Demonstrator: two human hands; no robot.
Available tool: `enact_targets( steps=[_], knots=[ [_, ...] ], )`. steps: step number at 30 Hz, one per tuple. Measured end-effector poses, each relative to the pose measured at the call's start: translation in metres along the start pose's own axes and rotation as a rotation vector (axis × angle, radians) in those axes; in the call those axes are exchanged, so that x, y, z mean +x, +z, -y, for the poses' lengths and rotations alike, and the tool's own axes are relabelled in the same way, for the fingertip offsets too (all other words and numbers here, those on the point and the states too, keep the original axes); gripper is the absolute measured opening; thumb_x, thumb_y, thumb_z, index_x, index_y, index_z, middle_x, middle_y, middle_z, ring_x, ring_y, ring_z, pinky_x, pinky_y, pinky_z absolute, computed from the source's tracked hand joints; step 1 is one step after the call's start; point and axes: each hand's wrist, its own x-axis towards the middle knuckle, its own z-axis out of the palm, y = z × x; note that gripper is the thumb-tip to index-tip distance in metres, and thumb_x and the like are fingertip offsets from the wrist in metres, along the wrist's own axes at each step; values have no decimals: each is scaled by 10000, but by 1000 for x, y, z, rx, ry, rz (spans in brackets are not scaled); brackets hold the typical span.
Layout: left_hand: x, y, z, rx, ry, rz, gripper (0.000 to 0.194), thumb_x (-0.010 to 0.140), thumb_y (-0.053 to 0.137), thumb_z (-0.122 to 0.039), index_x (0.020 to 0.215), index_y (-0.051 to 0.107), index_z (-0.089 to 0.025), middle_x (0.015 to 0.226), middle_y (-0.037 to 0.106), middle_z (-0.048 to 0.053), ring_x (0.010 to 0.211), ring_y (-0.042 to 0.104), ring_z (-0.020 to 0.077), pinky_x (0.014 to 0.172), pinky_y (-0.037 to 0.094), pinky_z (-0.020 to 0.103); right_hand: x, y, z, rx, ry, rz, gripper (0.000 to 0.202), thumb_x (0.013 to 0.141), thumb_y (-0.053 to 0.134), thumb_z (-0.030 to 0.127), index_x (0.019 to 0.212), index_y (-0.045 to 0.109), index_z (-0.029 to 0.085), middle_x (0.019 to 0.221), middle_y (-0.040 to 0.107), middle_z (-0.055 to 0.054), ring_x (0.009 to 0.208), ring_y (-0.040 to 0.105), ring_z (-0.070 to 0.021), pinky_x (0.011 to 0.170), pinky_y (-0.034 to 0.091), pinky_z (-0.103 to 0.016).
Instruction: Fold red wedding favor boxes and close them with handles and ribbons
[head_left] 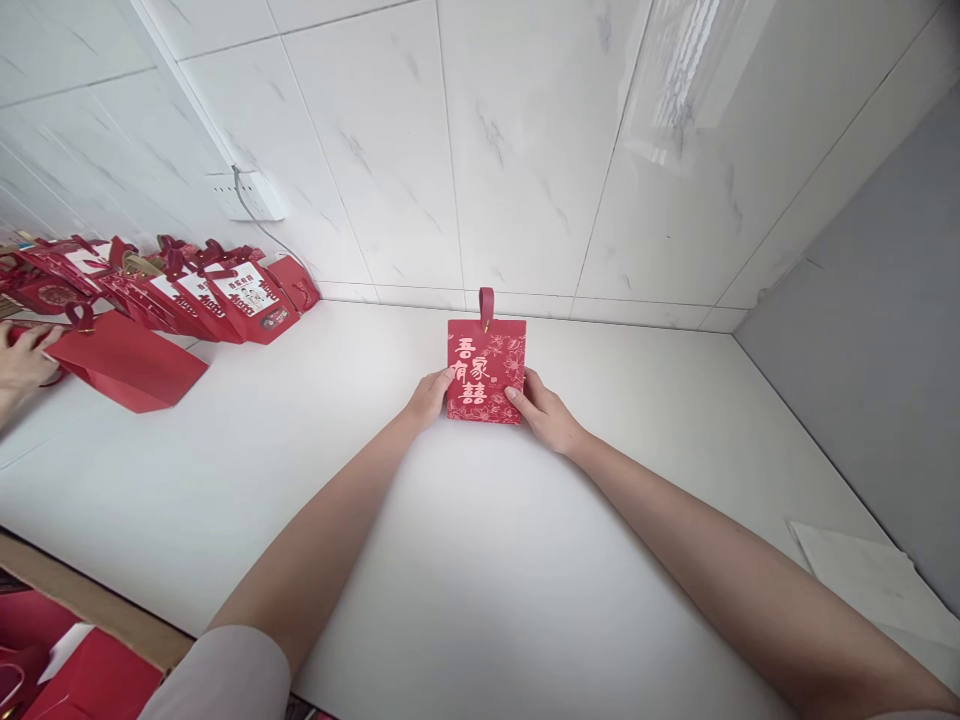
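Note:
A red gift bag [491, 362] with pale Chinese characters, a floral print and a dark red loop handle on top stands upright over the white table, near the wall. My left hand [433, 398] grips its left edge, the thumb at the front. On the right side my right hand [546, 410] holds it too, with the thumb pressed on the printed front and the fingers behind. The bag's back and the fingers behind it are hidden.
Several red gift bags [244, 298] stand in a row at the left by the wall socket [246, 196]. Another person's hand [28, 360] is beside a red bag [131, 360]. A cardboard box [90, 590] with red bags sits lower left. White sheets [862, 570] lie at right.

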Motion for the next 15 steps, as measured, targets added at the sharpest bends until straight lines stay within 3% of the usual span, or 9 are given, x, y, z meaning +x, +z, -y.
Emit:
enact_targets(
  steps=[15],
  knots=[
    [0, 0, 0, 13, 7, 5, 630, 880, 440, -655, 1084, 719, -127, 1185, 726, 109, 1127, 654, 321, 995, 495, 406, 1, -1, -3, -36, 4, 5, 611, 948, 438, 628, 1451, 368, 288, 1423, 576, -57, 1261, 573, -275, 1081, 433, -474]
  ],
)
